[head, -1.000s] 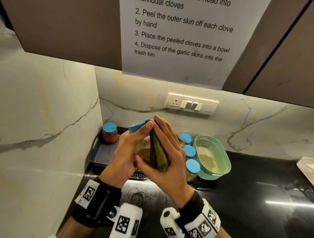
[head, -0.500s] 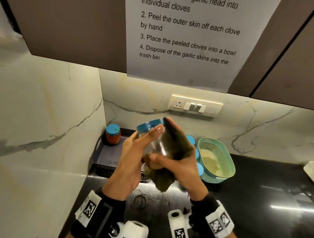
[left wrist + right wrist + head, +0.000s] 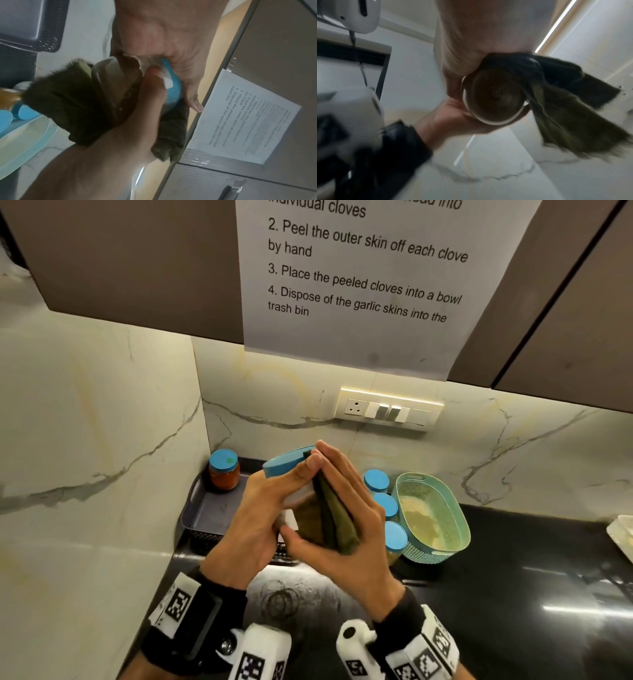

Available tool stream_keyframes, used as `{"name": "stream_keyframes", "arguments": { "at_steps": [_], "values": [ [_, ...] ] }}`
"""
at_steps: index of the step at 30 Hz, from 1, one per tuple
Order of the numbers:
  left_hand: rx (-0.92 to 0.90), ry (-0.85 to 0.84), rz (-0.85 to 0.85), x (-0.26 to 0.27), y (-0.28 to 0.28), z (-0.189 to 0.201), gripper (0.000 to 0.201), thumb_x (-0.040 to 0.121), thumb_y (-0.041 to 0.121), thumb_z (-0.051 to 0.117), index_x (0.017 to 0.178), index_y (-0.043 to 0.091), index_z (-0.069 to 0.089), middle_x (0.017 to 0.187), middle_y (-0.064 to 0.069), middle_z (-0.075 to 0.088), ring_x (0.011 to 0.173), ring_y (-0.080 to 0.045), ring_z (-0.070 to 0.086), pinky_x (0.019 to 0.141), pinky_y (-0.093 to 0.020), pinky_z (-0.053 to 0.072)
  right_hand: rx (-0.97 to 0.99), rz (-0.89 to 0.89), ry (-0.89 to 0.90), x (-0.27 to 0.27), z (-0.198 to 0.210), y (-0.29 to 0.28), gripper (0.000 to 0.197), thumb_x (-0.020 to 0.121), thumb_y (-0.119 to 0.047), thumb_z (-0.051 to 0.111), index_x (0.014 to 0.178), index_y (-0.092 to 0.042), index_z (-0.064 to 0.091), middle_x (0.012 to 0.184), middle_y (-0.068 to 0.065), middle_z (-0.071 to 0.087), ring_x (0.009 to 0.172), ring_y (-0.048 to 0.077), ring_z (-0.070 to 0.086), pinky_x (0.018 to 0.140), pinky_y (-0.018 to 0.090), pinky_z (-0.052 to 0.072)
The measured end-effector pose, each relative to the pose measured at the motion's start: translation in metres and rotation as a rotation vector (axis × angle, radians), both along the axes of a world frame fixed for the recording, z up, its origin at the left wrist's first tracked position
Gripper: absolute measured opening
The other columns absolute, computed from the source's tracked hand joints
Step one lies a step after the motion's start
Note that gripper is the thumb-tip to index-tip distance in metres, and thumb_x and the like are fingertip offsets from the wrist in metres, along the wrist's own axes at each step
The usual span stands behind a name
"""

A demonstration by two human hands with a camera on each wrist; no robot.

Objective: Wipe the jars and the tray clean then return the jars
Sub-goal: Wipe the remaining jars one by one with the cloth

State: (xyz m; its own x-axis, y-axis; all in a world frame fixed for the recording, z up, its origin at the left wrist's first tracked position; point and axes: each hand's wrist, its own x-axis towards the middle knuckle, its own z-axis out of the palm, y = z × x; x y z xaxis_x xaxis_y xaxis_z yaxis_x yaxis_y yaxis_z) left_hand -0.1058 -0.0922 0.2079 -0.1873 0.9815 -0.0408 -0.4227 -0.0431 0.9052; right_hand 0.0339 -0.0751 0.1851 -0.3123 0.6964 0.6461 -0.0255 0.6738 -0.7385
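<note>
My left hand [image 3: 270, 505] grips a clear jar with a blue lid [image 3: 286, 465], tilted and held up in front of me above the counter. My right hand [image 3: 346, 508] clamps a folded olive-green cloth [image 3: 334, 520] against the jar's right side, fingers pointing up and thumb under the base. The left wrist view shows the jar [image 3: 116, 92] with the cloth [image 3: 68, 105] wrapped round it. Its round base [image 3: 494, 97] faces the right wrist camera beside the hanging cloth [image 3: 565, 108]. The dark grey tray [image 3: 212, 508] sits in the corner holding a red-filled jar [image 3: 224, 472].
Three blue-lidded jars [image 3: 387, 503] stand in a row right of the tray, next to a teal basket [image 3: 431, 518]. Marble walls close the left and back. A wall cabinet with a taped paper sheet [image 3: 359, 275] hangs overhead. The black counter [image 3: 513, 577] stretches right.
My right hand has swung back from wrapping the cloth round the jar's front to lying along its right side, fingers up. The jar stays in my left hand.
</note>
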Motion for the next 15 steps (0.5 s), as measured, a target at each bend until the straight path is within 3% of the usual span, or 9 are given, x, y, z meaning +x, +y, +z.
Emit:
{"name": "stream_keyframes", "arguments": {
  "at_steps": [2,4,5,8,10,12,15],
  "values": [
    [0.02,0.039,-0.001,-0.001,0.0,0.0,0.114,0.03,0.073,0.094,0.122,0.011,0.069,0.109,-0.007,0.078,0.106,-0.026,0.074,0.098,-0.045,0.057,-0.249,0.102,0.056,0.0,0.006,0.003,0.091,0.071,0.011,0.09,0.15,-0.005,0.048,0.144,0.006,0.065,0.134,0.026,0.063,0.106,0.043,0.056],
    [0.031,0.06,-0.016,-0.001,0.001,-0.001,0.112,0.034,0.07,0.095,0.126,0.011,0.068,0.111,-0.008,0.078,0.108,-0.026,0.074,0.092,-0.042,0.059,-0.379,0.108,0.056,0.0,0.011,0.003,0.089,0.07,0.013,0.089,0.147,-0.009,0.052,0.128,-0.002,0.074,0.119,0.016,0.072,0.094,0.029,0.061],
    [0.026,0.045,-0.028,-0.001,0.002,-0.002,0.11,0.035,0.068,0.096,0.125,0.011,0.068,0.111,-0.008,0.078,0.107,-0.026,0.074,0.09,-0.04,0.06,-0.374,0.092,0.054,-0.001,0.014,0.0,0.089,0.07,0.013,0.089,0.148,-0.01,0.051,0.129,-0.002,0.073,0.12,0.014,0.071,0.095,0.028,0.06],
    [0.011,-0.034,-0.049,0.009,0.001,-0.004,0.103,0.037,0.066,0.097,0.12,0.013,0.069,0.107,-0.006,0.078,0.103,-0.023,0.075,0.091,-0.038,0.06,-0.109,-0.032,0.006,0.004,0.011,-0.007,0.09,0.073,0.003,0.09,0.152,-0.006,0.048,0.155,0.007,0.055,0.146,0.024,0.051,0.114,0.048,0.049],
    [-0.005,-0.049,0.001,0.011,0.002,-0.008,0.095,0.042,0.061,0.097,0.118,0.012,0.07,0.105,-0.006,0.078,0.106,-0.027,0.075,0.092,-0.037,0.06,-0.003,-0.08,-0.024,0.003,0.002,-0.001,0.088,0.073,-0.001,0.091,0.15,-0.005,0.05,0.158,0.009,0.051,0.15,0.027,0.045,0.117,0.052,0.045],
    [-0.019,-0.055,0.043,0.012,0.003,-0.009,0.085,0.049,0.052,0.096,0.118,0.011,0.07,0.105,-0.007,0.079,0.112,-0.034,0.072,0.092,-0.039,0.059,-0.127,0.014,-0.001,0.002,-0.003,0.006,0.092,0.073,0.004,0.09,0.153,-0.008,0.046,0.151,0.009,0.058,0.141,0.025,0.056,0.111,0.048,0.053],
    [-0.008,-0.047,0.062,0.008,0.003,-0.012,0.101,0.035,0.062,0.098,0.118,0.012,0.071,0.108,-0.009,0.078,0.105,-0.028,0.074,0.092,-0.042,0.058,-0.284,0.017,-0.025,-0.003,0.001,0.002,0.094,0.073,0.006,0.09,0.154,-0.013,0.045,0.139,0.003,0.067,0.129,0.018,0.066,0.103,0.036,0.058]
  ]
}}
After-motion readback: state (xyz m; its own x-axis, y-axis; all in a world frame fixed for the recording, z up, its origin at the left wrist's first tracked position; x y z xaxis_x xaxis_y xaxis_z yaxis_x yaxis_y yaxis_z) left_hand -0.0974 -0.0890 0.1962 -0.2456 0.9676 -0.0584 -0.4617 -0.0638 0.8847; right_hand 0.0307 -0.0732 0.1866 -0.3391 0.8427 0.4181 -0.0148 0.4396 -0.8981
